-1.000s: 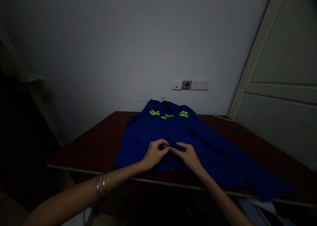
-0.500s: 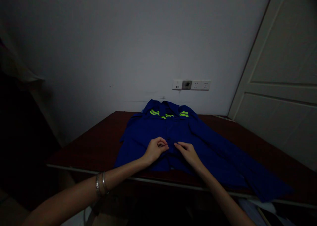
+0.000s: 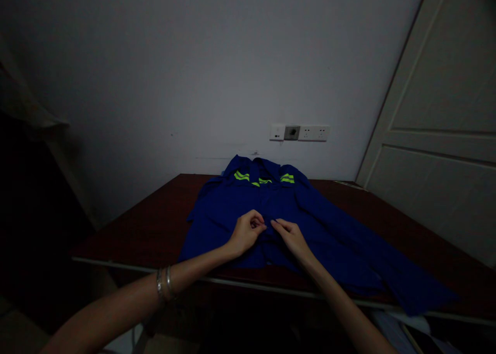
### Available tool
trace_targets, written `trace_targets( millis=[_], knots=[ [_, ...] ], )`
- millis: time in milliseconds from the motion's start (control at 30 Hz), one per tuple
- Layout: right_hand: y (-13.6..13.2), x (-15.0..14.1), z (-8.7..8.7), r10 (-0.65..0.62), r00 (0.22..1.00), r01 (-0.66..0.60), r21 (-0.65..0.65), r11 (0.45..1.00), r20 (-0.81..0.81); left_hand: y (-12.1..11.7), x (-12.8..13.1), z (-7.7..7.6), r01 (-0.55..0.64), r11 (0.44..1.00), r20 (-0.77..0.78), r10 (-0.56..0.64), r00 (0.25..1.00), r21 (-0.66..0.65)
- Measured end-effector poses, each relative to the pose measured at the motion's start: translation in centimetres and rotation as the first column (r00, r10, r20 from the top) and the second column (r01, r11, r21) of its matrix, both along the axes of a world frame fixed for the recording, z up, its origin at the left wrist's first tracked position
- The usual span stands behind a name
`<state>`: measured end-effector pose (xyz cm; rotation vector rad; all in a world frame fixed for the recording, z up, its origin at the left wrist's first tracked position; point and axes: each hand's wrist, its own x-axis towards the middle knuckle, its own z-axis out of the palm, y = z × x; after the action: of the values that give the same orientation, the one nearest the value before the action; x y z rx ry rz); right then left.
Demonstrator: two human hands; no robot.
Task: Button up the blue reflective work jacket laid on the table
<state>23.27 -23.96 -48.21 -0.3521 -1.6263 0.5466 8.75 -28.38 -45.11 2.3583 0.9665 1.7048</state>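
Note:
A blue work jacket [image 3: 329, 235] with yellow-green reflective stripes lies spread on a dark red table, its collar toward the wall. One sleeve reaches right, over the table's front edge. At the jacket's front opening my left hand [image 3: 248, 232] pinches the cloth between thumb and fingers. Close beside it, on the right edge of the opening, my right hand [image 3: 290, 235] also pinches the cloth. The fingertips of both hands nearly meet. Any button between them is too dark and small to make out.
The table [image 3: 139, 225] backs onto a pale wall with a row of sockets [image 3: 306, 133]. A white panelled door [image 3: 437, 116] stands at the right. Below the front edge at the right are some pale items [image 3: 403, 325]. Light is dim.
My left hand has shifted slightly up and right, closer to the right hand. The right hand has moved a little left and up. The jacket lies almost the same.

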Motion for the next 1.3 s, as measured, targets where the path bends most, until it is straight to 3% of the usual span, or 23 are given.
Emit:
trace_targets(
  millis=[633, 833, 1033, 1300],
  knots=[
    [-0.7, 0.0, 0.1, 0.012, 0.999, -0.014, -0.069, 0.998, -0.036, 0.5, -0.1, -0.1, -0.067, 0.997, -0.036, 0.069, 0.997, 0.045],
    [-0.4, 0.2, 0.2, 0.141, 0.984, -0.160, -0.201, 0.966, -0.106, 1.2, -0.3, -0.2, -0.088, 0.995, -0.040, 0.089, 0.995, 0.036],
    [0.0, 0.4, 0.7, 0.059, 0.990, -0.080, -0.168, 0.982, -0.126, 2.2, -0.5, -0.3, -0.074, 0.996, -0.040, 0.076, 0.996, 0.045],
    [1.3, 0.7, 1.2, 0.034, 0.995, -0.055, -0.235, 0.970, -0.092, 2.4, -0.4, 0.2, -0.100, 0.988, -0.113, 0.113, 0.987, 0.117]
  ],
)
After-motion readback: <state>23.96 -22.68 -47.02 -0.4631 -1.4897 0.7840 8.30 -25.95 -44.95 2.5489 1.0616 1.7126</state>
